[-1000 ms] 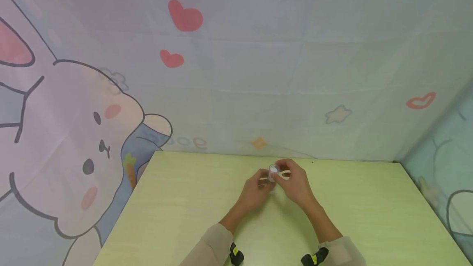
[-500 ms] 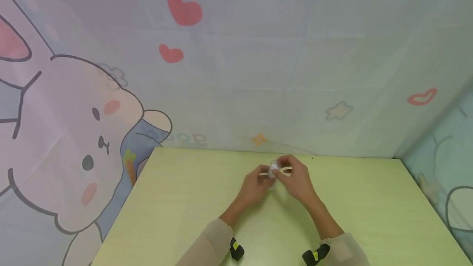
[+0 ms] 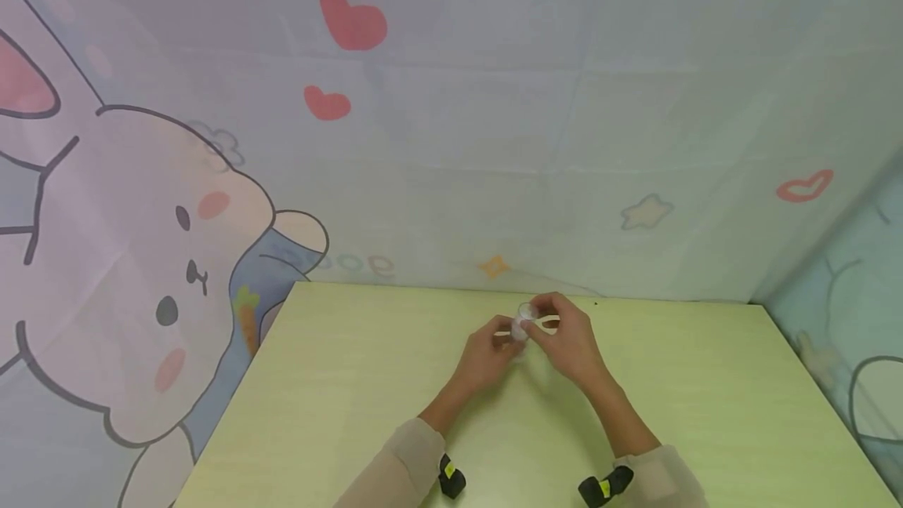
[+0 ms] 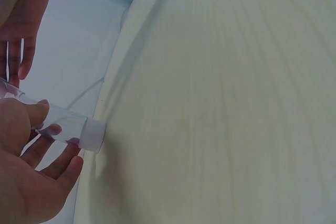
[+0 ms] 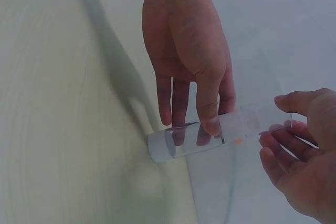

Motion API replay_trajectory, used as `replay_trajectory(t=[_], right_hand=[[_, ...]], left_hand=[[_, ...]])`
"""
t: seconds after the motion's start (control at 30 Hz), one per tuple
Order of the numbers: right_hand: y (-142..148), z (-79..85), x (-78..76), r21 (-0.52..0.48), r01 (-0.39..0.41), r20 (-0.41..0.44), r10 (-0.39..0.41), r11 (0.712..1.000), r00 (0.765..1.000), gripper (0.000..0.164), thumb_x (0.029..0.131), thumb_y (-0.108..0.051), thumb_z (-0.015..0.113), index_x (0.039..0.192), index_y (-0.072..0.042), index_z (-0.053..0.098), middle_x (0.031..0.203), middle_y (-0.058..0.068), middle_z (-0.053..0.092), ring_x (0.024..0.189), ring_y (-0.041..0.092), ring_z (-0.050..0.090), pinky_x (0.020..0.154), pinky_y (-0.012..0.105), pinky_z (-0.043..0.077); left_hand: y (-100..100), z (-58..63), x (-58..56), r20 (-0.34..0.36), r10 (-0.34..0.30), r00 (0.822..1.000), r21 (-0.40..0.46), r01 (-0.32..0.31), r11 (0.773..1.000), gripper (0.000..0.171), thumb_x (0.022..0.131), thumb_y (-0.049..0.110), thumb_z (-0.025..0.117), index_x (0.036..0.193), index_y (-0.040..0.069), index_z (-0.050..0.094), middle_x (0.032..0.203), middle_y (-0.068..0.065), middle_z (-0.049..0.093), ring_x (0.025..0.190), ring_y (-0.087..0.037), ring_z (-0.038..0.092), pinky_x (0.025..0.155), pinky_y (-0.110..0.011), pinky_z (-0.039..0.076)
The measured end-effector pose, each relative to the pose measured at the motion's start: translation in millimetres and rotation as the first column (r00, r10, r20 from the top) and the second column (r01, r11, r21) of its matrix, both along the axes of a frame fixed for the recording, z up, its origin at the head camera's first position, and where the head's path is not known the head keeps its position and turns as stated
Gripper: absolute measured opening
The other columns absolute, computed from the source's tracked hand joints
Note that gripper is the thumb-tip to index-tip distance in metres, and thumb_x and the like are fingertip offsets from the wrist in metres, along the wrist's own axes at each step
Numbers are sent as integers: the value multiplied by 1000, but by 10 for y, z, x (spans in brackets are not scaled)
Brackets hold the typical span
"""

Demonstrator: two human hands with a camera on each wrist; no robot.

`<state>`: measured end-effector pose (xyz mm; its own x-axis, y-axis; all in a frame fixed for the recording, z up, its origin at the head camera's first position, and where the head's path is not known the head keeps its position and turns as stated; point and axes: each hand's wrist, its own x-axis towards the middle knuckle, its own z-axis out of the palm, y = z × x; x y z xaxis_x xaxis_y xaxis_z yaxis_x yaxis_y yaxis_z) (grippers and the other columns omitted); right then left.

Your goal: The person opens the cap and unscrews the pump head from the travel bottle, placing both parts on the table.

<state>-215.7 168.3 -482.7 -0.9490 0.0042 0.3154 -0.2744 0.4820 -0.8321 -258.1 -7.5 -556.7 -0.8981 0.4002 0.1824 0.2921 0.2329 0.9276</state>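
My left hand (image 3: 487, 357) grips a small clear bottle (image 5: 194, 139) round its see-through body. The bottle has a white base (image 5: 160, 147), close over the table, and a white collar (image 5: 231, 127) at its upper end. My right hand (image 3: 570, 343) pinches a clear cap (image 5: 270, 119) between thumb and fingers, at the collar end of the bottle. In the left wrist view the left thumb and fingers wrap the bottle body (image 4: 68, 121), and the cap runs out of frame at the left edge.
The hands work near the back edge of a pale yellow-green table (image 3: 367, 382). A printed cloth (image 3: 451, 132) with a rabbit and hearts hangs behind it. Black wrist cameras (image 3: 451, 477) sit at both cuffs.
My right hand has drawn the clear cap slightly up and away from the bottle's collar. The left hand keeps its grip on the bottle nearly in place.
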Motion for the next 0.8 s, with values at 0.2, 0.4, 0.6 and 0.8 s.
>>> replay_trajectory(t=[0.2, 0.4, 0.6, 0.8], right_hand=[[-13, 75, 44, 16, -4, -14, 4, 1000, 1000, 35, 95, -9, 81, 124, -1, 64, 117, 13, 69, 115, 32, 66, 98, 54, 57], [-10, 137, 52, 31, -12, -47, 13, 999, 999, 34, 95, -9, 81, 124, -2, 65, 116, 12, 70, 114, 32, 66, 97, 53, 58], [10, 139, 48, 26, -7, -86, 9, 1000, 996, 33, 95, -10, 82, 123, -2, 65, 115, 13, 70, 112, 32, 67, 95, 51, 59], [35, 156, 36, 18, -15, -110, 17, 1000, 994, 33, 96, -10, 81, 124, -2, 65, 116, 14, 69, 112, 34, 67, 95, 54, 58]], left_hand=[[0, -61, -5, -5, 23, 1000, 8, -23, 1000, 27, 103, 20, 73, 128, 11, 67, 134, -12, 70, 120, -31, 71, 93, -33, 61], [12, -63, -2, 6, 22, 1000, 37, -22, 999, 28, 102, 18, 75, 127, 11, 67, 133, -11, 69, 120, -30, 71, 93, -32, 61], [20, -69, -4, 8, 19, 1000, 35, -20, 999, 29, 102, 19, 75, 129, 12, 66, 134, -10, 70, 120, -29, 72, 93, -33, 61], [15, -44, -3, 14, 26, 1000, 34, -26, 999, 28, 101, 17, 75, 128, 13, 67, 133, -9, 71, 118, -27, 72, 93, -34, 61]])
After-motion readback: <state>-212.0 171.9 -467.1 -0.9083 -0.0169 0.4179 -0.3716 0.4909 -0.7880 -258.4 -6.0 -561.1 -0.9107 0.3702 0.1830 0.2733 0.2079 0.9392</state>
